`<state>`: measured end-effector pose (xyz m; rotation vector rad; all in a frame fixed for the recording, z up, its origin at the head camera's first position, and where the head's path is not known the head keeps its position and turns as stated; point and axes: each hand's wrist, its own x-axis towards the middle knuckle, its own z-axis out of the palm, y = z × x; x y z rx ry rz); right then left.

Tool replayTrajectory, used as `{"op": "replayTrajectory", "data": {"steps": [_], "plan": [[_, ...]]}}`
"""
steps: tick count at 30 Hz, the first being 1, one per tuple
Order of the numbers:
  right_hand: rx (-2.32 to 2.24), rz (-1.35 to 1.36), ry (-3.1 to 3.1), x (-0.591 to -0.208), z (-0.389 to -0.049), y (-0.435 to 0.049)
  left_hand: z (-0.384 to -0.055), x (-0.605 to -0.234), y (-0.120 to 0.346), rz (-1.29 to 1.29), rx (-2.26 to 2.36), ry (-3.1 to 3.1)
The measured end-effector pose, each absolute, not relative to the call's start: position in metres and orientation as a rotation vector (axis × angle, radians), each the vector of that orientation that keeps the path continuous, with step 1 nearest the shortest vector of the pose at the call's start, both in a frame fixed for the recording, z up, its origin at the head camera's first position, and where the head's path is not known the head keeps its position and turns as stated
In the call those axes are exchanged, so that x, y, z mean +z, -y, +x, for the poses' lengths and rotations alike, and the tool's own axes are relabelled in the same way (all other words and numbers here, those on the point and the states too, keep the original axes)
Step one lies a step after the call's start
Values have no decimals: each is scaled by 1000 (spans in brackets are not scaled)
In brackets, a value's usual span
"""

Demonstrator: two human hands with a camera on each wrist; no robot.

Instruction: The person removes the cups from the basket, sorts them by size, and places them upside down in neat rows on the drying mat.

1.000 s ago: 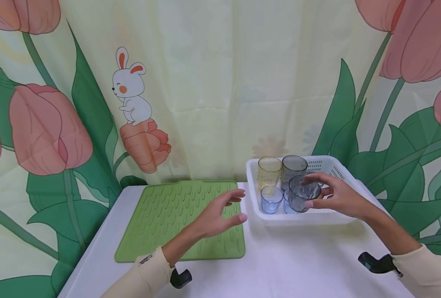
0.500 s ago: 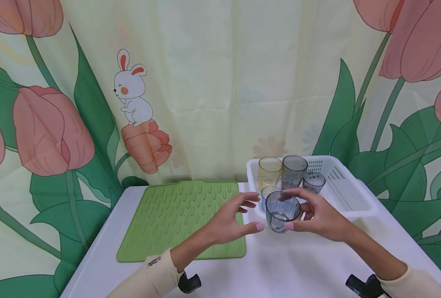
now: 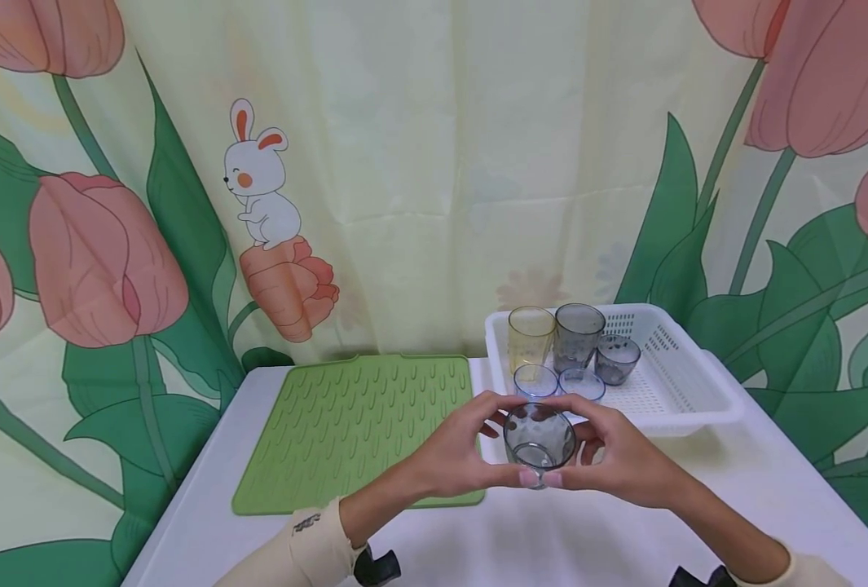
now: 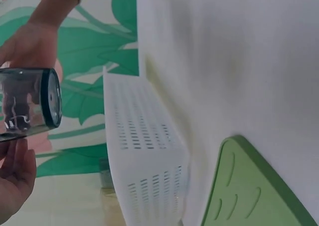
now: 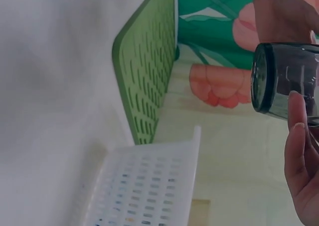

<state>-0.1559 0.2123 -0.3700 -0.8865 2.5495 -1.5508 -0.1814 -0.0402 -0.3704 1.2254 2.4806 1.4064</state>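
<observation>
A smoky grey drinking glass (image 3: 539, 440) is held upright above the table, in front of the basket. My left hand (image 3: 470, 444) grips its left side and my right hand (image 3: 610, 452) its right side, thumbs meeting at the near face. Both wrist views show the glass's thick base, in the left wrist view (image 4: 30, 104) and the right wrist view (image 5: 284, 81). Behind it, a white basket (image 3: 698, 399) holds a yellow glass (image 3: 530, 338), a tall grey glass (image 3: 579, 338), a small grey glass (image 3: 617, 360) and two blue-tinted glasses (image 3: 536, 381), partly hidden by my hands.
A green ribbed drying mat (image 3: 360, 432) lies on the white table (image 3: 551, 546), left of the basket. Behind the table hangs a curtain (image 3: 419, 179) printed with tulips and a rabbit.
The right hand has lifted the grey glass out of the basket and brought it left and nearer. My left hand has moved right and now grips the glass too.
</observation>
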Motion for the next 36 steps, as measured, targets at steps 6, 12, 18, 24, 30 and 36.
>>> {"op": "replayTrajectory", "data": {"steps": [6, 12, 18, 24, 30, 36], "plan": [[-1562, -894, -2516, -373, -156, -209, -182, -373, 43, 1245, 1402, -2473], [-1560, -904, -2462, -380, -158, -207, -183, -376, 47, 1236, 1393, -2485], [-1578, -875, -2421, -397, -158, -201, -183, -373, 51, 1192, 1413, -2502], [-1637, -806, -2385, -414, -156, -192, -180, -371, 52, 1190, 1434, -2493], [-1684, -766, -2342, -422, -156, -180, -179, -372, 53, 1210, 1463, -2501], [-1704, -762, -2348, -425, -156, -171, -181, -373, 56, 1220, 1482, -2489]]}}
